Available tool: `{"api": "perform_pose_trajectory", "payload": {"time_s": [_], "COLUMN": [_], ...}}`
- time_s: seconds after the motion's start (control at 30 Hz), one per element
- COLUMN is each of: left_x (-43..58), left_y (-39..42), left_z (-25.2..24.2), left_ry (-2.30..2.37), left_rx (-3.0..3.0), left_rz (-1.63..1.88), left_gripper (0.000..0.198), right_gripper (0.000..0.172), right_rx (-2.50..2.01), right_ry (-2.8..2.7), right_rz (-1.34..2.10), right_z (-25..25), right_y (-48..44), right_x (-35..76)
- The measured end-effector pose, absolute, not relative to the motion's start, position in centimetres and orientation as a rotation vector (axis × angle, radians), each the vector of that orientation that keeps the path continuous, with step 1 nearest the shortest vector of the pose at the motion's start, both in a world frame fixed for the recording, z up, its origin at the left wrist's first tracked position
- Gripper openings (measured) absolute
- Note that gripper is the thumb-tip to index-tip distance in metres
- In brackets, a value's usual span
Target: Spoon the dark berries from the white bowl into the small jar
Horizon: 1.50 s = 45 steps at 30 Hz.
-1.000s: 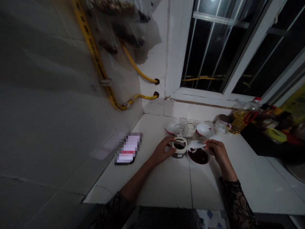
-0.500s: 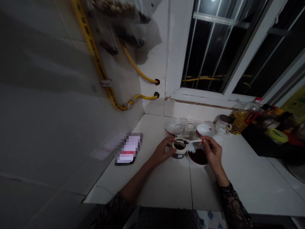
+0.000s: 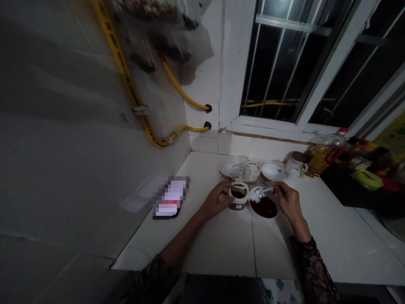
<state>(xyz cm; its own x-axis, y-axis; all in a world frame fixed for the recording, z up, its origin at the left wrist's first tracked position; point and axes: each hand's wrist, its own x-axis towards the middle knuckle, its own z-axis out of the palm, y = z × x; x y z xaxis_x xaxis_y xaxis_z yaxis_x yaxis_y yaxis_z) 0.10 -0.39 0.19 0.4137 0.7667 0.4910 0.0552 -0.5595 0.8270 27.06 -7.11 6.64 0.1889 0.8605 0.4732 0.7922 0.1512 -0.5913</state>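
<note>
My left hand (image 3: pixel 217 200) grips a small jar (image 3: pixel 233 206) with a pale rim, its fingers around the left side. Dark contents (image 3: pixel 238 193) show through the jar's open top, and a clear lid (image 3: pixel 239 172) stands up behind it. Pinched in my right hand (image 3: pixel 288 202) is the handle of a white spoon (image 3: pixel 267 190). The spoon's bowl end is over the back part of a white bowl (image 3: pixel 249 195), which holds a dark, moist-looking food (image 3: pixel 264 207). Jar and bowl stand side by side, almost touching.
Behind them are a dish (image 3: pixel 226 169), a second pale-rimmed jar (image 3: pixel 253 172) and a white bowl (image 3: pixel 272 172). A lidded jar (image 3: pixel 295 164), an oil bottle (image 3: pixel 316 160) and a black box (image 3: pixel 338 185) stand at the right. A phone (image 3: pixel 172 198) lies by the left wall.
My right hand has moved slightly right, taking the spoon from over the jar's mouth to over the bowl. A dark load on the spoon is no longer seen. My left hand stays put.
</note>
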Motion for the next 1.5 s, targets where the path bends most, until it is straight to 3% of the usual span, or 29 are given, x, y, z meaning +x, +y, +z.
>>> {"api": "perform_pose_trajectory", "payload": {"time_s": [0.23,0.37,0.67,1.5], "left_x": [0.1,0.1,0.1,0.2], "left_y": [-0.4,-0.3,-0.2,-0.3], "left_z": [0.1,0.1,0.0,0.0], "left_ry": [0.684,0.697,0.699,0.702], "left_rx": [1.904,1.909,1.903,1.914], "left_rz": [1.201,1.198,1.199,1.195], "left_gripper": [0.032,0.033,0.032,0.032], "right_gripper": [0.024,0.025,0.021,0.024], "right_rx": [-1.72,-1.622,-1.541,-1.445], "right_ry": [-1.688,-1.494,-1.073,-0.95], "right_rz": [0.369,0.657,0.961,1.035], "right_z": [5.7,5.7,6.2,6.6], "right_y": [-6.2,-6.1,-5.5,-5.4], "right_x": [26.7,26.3,28.4,28.3]}}
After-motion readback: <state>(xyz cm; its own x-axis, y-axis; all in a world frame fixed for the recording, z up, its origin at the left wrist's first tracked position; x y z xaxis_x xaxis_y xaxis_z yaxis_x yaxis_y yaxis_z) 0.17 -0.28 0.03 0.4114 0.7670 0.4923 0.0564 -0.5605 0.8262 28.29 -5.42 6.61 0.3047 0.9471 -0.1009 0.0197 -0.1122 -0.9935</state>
